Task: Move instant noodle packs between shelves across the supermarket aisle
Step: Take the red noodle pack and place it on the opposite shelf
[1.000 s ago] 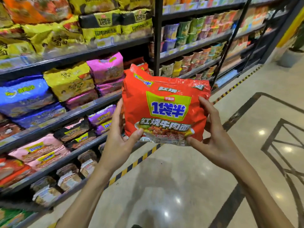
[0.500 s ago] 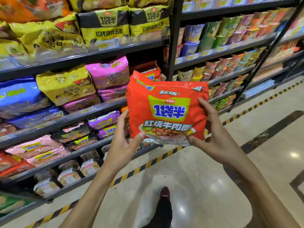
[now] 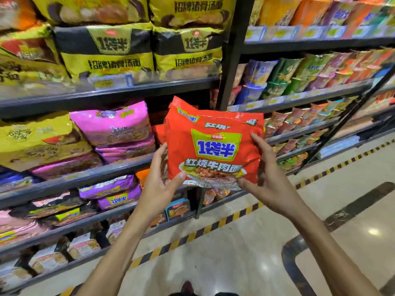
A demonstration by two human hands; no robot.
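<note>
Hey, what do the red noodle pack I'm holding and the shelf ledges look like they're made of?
Red noodle pack: looks like thin glossy plastic film; it crinkles and shows bright glare, with a crimped seal along the bottom edge. Shelf ledges: probably dark painted metal with a dull sheen, though motion blur leaves that uncertain.

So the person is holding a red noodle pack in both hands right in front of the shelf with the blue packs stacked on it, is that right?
Not quite. In the head view, the red noodle pack is held by the left hand and right hand, but the packs stacked beside it on that shelf are pink packs, not blue.
</note>
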